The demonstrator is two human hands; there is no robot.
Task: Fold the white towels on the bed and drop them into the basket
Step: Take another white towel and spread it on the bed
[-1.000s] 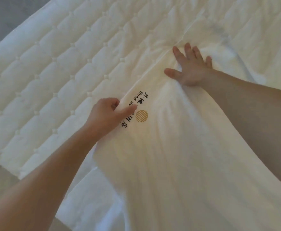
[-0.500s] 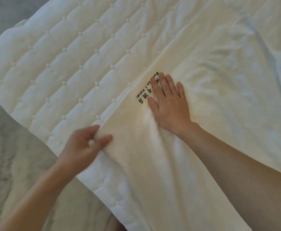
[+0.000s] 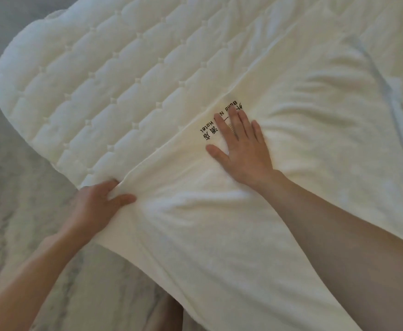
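A large white towel (image 3: 303, 151) with black printed lettering lies spread over the quilted bed (image 3: 114, 75), its near end hanging over the bed's edge. My left hand (image 3: 97, 206) pinches the towel's left edge at the bed's corner, thumb on top. My right hand (image 3: 241, 146) lies flat on the towel with fingers spread, partly covering the lettering. Wrinkles radiate from both hands. No basket is in view.
The bed's rounded corner (image 3: 9, 75) sits at the left. A grey marbled floor (image 3: 16, 211) lies below and to the left of it. More white cloth with a seam (image 3: 396, 108) lies at the right.
My right hand slid back from the far part of the towel onto the lettering. My left hand moved down the towel's left edge to the bed's corner and gripped it.
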